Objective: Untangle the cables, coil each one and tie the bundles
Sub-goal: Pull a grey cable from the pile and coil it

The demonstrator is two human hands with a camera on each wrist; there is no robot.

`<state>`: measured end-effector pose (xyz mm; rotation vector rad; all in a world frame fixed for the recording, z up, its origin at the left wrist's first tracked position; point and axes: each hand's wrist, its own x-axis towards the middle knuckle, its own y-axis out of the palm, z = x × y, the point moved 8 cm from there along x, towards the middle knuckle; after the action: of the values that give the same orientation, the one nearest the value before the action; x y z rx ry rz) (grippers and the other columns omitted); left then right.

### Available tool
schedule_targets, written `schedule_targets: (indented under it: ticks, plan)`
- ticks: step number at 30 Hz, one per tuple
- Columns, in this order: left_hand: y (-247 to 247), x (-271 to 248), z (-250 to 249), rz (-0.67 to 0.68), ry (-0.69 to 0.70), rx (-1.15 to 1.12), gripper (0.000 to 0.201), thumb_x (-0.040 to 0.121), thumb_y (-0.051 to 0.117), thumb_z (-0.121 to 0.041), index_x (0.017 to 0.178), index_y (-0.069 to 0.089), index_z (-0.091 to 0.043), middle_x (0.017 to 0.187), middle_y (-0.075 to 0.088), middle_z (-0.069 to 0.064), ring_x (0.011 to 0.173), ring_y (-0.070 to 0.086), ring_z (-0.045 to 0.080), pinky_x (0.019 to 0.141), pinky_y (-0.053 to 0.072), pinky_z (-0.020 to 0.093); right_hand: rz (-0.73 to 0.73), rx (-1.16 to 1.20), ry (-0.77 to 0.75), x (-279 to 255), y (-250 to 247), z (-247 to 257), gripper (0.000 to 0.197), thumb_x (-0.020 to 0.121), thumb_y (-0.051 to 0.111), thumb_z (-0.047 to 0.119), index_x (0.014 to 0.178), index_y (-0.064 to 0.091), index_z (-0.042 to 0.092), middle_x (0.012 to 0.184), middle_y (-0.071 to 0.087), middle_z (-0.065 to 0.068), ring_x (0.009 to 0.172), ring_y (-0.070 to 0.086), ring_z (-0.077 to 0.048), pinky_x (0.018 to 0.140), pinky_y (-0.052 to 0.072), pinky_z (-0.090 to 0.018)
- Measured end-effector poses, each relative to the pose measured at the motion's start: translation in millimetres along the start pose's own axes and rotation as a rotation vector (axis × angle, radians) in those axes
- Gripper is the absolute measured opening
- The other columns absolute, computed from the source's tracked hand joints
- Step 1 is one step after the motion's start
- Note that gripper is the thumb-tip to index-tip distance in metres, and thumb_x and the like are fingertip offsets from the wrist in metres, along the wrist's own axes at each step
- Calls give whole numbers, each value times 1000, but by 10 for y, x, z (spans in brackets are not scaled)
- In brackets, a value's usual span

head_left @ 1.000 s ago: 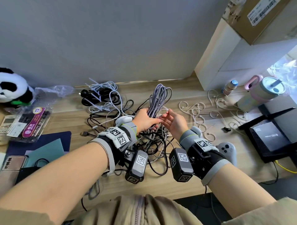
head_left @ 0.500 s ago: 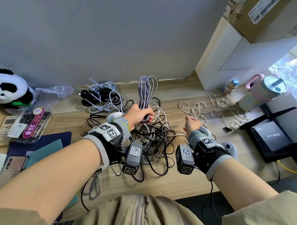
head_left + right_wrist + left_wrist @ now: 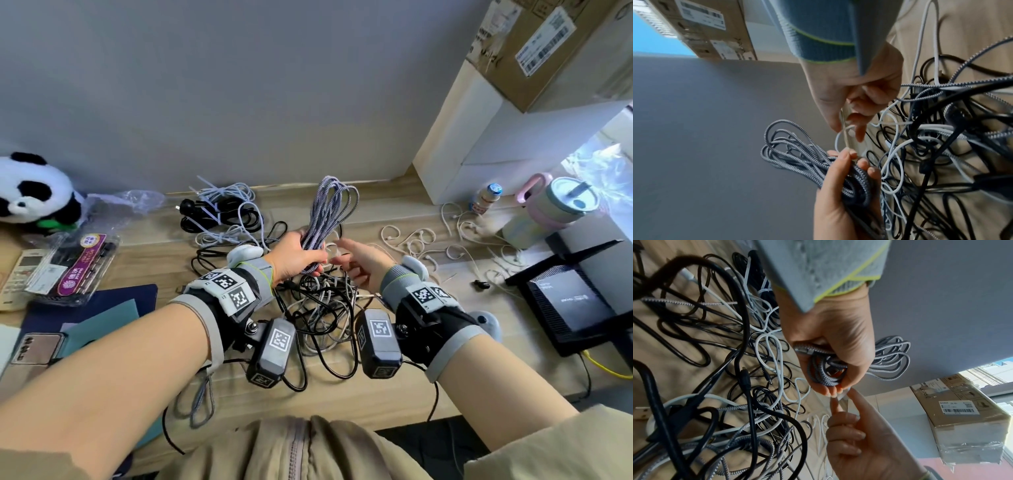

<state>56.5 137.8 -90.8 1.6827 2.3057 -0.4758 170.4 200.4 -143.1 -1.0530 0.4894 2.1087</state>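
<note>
My left hand [image 3: 303, 258] grips a coiled grey braided cable [image 3: 330, 209] by its lower end, loops standing upright above the desk. That coil [image 3: 890, 360] fans out past the left hand [image 3: 836, 356]. My right hand [image 3: 356, 262] is right beside it, thumb and forefinger pinching a thin white cable tie [image 3: 844, 134] whose tip reaches the left fingertips. The right wrist view shows the right hand [image 3: 851, 104] above the coil [image 3: 797, 151]. Below both hands lies a tangle of black, white and braided cables [image 3: 325, 308].
Two tied bundles [image 3: 222, 212] lie at the back. Loose pale ties [image 3: 428, 246] are scattered to the right, near a black device [image 3: 575, 301], a tumbler [image 3: 555, 202] and a small bottle [image 3: 484, 198]. A panda plush [image 3: 30, 192] and a phone [image 3: 34, 346] sit left.
My right hand dropped to the desk on the right, then came back up to the coil with a white tie. The left hand kept its hold and swung the coil slightly.
</note>
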Motion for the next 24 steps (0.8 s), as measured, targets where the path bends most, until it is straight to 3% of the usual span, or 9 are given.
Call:
schedule_targets:
  ticks: [3, 8, 11, 16, 20, 24]
  plan:
    - [-41, -95, -46, 24, 30, 8, 16, 85, 62, 1, 88, 49, -8, 74, 55, 5, 54, 57, 11, 53, 53, 20, 88, 114, 72, -47, 98, -46, 25, 94, 51, 25, 75, 58, 11, 41, 45, 9, 29, 30, -1, 26, 21, -12]
    - [-115, -222, -51, 61, 51, 23, 22, 85, 60, 8, 82, 49, -11, 72, 55, 8, 49, 56, 10, 50, 51, 22, 178, 192, 125, -238, 268, -34, 39, 90, 57, 42, 64, 55, 13, 40, 42, 9, 28, 30, -1, 29, 21, -9]
    - [-104, -266, -71, 115, 88, 109, 22, 84, 61, 7, 85, 50, -12, 72, 56, 7, 53, 57, 15, 53, 52, 27, 201, 136, 135, -268, 348, -27, 38, 92, 56, 40, 66, 56, 13, 41, 44, 9, 29, 32, -1, 29, 24, -9]
    - [-132, -369, -83, 127, 105, 159, 21, 84, 63, 5, 86, 51, -13, 70, 56, 6, 55, 57, 16, 49, 52, 23, 203, 148, 149, -309, 424, -35, 37, 93, 54, 31, 62, 54, 11, 41, 45, 8, 29, 34, -1, 29, 28, -9]
    - [-337, -397, -3, -32, 20, 34, 14, 87, 60, 3, 84, 50, -6, 71, 56, 9, 49, 60, 9, 48, 54, 24, 133, 163, -30, -295, 434, 103, 27, 96, 52, 16, 70, 53, 9, 47, 52, 4, 33, 41, -1, 30, 31, -9]
    - [-507, -453, 57, -90, -67, -212, 7, 87, 57, 7, 86, 53, 1, 73, 63, 17, 54, 66, 18, 60, 60, 34, 41, -37, -304, -358, 466, 289, 17, 99, 47, 13, 84, 54, 9, 68, 53, -1, 51, 47, -8, 40, 37, -15]
